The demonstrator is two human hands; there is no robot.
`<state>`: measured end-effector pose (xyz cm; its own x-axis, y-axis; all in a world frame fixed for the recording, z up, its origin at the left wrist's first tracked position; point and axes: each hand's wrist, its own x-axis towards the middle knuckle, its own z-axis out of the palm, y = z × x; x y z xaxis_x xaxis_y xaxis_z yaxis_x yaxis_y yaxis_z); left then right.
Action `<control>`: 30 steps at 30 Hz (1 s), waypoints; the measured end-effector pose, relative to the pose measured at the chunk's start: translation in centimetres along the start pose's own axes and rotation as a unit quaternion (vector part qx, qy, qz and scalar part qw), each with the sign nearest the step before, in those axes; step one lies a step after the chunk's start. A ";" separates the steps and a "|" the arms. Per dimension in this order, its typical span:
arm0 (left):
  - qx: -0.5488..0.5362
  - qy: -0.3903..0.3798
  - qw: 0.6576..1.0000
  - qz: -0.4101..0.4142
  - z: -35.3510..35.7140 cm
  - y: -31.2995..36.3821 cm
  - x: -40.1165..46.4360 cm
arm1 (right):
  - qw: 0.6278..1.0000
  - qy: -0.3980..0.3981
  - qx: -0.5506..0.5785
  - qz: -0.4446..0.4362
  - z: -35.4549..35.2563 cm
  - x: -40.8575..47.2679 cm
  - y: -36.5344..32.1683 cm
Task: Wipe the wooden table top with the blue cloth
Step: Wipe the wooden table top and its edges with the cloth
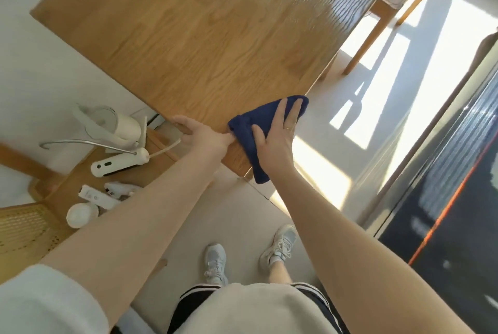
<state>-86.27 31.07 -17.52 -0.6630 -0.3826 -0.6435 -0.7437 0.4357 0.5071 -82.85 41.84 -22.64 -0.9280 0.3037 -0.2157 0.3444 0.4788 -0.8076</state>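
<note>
Your right hand (277,131), fingers spread, presses the blue cloth (258,131) at the wooden counter (202,37) corner, left hand (199,135) gripping the edge; its overhanging end could drag it off.

The right hand (277,131) lies flat, fingers straight, on the blue cloth (250,142) at the near edge of the wooden table top (204,37) — one end of the cloth hangs over. The left hand (200,135) grips that edge just left of it — touching the cloth.
</note>
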 end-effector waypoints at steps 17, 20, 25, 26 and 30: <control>0.386 0.046 0.801 0.456 3.2 7.5 -1.0 | 0.997 -0.031 -0.065 -0.042 -6.0 7.7 1.2; 0.443 0.024 0.767 0.464 4.4 10.3 1.0 | 0.996 0.007 -0.084 -0.004 -7.7 12.7 1.3; 0.481 0.007 0.739 0.471 6.1 15.8 4.0 | 0.987 0.031 -0.145 0.058 -12.3 22.2 1.6; 0.479 -0.006 0.742 0.470 6.0 17.1 4.7 | 0.987 0.040 -0.143 0.065 -12.8 23.1 1.6; 0.515 -0.056 0.704 0.485 7.3 21.4 6.4 | 0.993 0.044 -0.080 0.081 -11.6 21.5 1.3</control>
<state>-105.80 43.86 -15.00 -0.7621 0.5441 -0.3509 0.5507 0.8297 0.0906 -100.65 58.54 -22.00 -0.8455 0.4545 -0.2805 0.5119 0.5400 -0.6681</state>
